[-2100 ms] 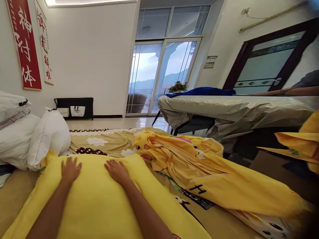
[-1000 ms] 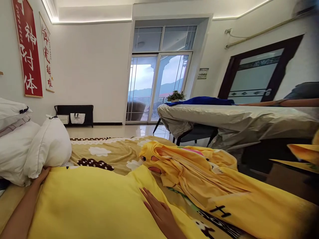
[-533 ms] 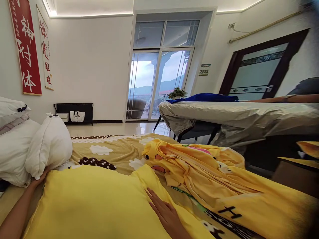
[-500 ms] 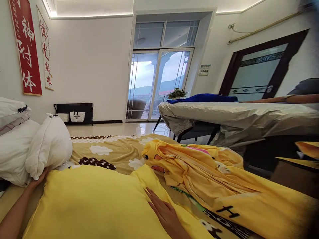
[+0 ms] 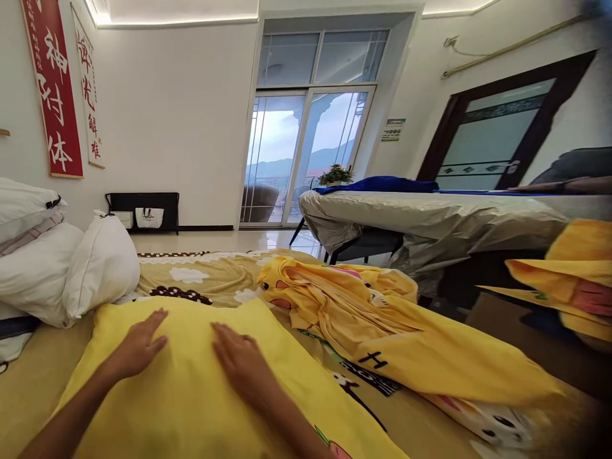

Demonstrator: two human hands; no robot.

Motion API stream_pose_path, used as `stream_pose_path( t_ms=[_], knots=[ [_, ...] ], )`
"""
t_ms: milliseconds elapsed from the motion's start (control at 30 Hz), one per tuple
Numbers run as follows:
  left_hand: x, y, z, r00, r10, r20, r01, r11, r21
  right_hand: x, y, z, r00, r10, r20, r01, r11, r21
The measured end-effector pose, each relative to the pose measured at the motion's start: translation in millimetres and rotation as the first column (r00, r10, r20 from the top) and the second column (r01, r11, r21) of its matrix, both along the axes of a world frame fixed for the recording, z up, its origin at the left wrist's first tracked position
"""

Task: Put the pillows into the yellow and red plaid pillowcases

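A plump yellow pillow (image 5: pixel 191 408) lies in front of me on the bed, with part of a printed picture at its lower right. My left hand (image 5: pixel 138 344) rests on its upper left part, fingers outstretched and thumb apart. Nearer the pillow's middle, my right hand (image 5: pixel 239 357) lies flat with its fingers stretched forward. Neither hand grips anything. To the right is a crumpled orange-yellow cloth cover (image 5: pixel 344 306) with cartoon prints and a black letter H.
White pillows (image 5: pixel 102 268) are piled at the left. A patterned brown blanket (image 5: pixel 191 275) covers the bed. Beyond stand a plastic-covered table (image 5: pixel 430 207) with blue cloth (image 5: pixel 382 185) and a chair (image 5: pixel 368 245). At the right edge, more yellow cloth (image 5: pixel 578 274) hangs over a brown box (image 5: pixel 507 325).
My left hand has come from beside the white pillow onto the yellow pillow. My right hand has shifted left toward its middle. The view has turned slightly, showing more at the right.
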State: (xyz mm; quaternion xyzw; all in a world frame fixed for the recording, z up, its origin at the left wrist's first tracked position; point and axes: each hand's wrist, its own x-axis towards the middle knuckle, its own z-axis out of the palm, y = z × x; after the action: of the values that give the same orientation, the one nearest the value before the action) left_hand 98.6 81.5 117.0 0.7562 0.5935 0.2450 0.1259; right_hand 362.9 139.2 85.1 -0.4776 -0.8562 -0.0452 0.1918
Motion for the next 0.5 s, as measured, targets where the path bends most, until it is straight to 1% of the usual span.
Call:
stream_pose_path(
  t_ms=[33,67,100,133,167,200,267,300,333,367,400,433,500],
  knots=[
    [21.8,2.7,-11.0,1.0,-0.001,-0.029,0.001,1.0,-0.015,-16.1,-9.7,-5.5,0.999,0.033,-0.004,-0.033,0.999,-0.022],
    [39.2,3.9,-24.4,0.998,0.026,-0.065,-0.027,1.0,-0.011,-27.9,-17.9,-12.1,0.999,0.047,0.0,-0.047,0.998,-0.04],
    [51.3,2.8,-38.3,0.993,0.062,-0.097,-0.062,0.998,0.005,-34.0,-24.2,-18.5,0.999,0.054,0.006,-0.053,0.998,-0.046],
    [57.1,-0.8,-51.0,0.988,0.097,-0.119,-0.093,0.995,0.035,-33.1,-28.4,-24.0,0.998,0.061,0.008,-0.06,0.997,-0.039],
    [56.6,-7.1,-61.4,0.984,0.125,-0.128,-0.117,0.991,0.068,-24.7,-30.5,-28.2,0.998,0.068,0.004,-0.068,0.997,-0.022],
    [50.0,-15.9,-69.1,0.981,0.146,-0.13,-0.136,0.987,0.088,-9.0,-30.8,-31.5,0.998,0.065,-0.003,-0.065,0.998,0.001],
    [22.6,-40.0,-78.6,0.971,0.194,-0.143,-0.184,0.98,0.081,40.4,-28.2,-38.8,1.0,-0.012,-0.023,0.013,0.999,0.05],
    [4.3,-54.6,-82.8,0.96,0.232,-0.156,-0.223,0.972,0.071,70.8,-26.6,-44.8,0.995,-0.094,-0.033,0.096,0.993,0.063],
    [-15.0,-70.2,-88.1,0.944,0.282,-0.17,-0.275,0.959,0.063,102.3,-25.6,-53.3,0.983,-0.175,-0.053,0.178,0.982,0.06],
    [-34.4,-86.2,-95.5,0.925,0.337,-0.177,-0.331,0.941,0.066,132.9,-25.8,-64.5,0.976,-0.208,-0.068,0.211,0.977,0.034],
    [-52.9,-101.9,-105.2,0.9,0.4,-0.172,-0.391,0.917,0.082,161.2,-27.5,-77.8,0.972,-0.213,-0.099,0.215,0.977,0.013],
    [-70.0,-116.8,-117.0,0.868,0.476,-0.143,-0.464,0.879,0.11,186.1,-30.6,-92.6,0.974,-0.189,-0.128,0.191,0.982,0.003],
    [-99.1,-142.5,-142.7,0.803,0.595,-0.026,-0.586,0.797,0.149,224.5,-40.1,-122.7,0.968,-0.178,-0.179,0.183,0.983,0.011]
  ],
)
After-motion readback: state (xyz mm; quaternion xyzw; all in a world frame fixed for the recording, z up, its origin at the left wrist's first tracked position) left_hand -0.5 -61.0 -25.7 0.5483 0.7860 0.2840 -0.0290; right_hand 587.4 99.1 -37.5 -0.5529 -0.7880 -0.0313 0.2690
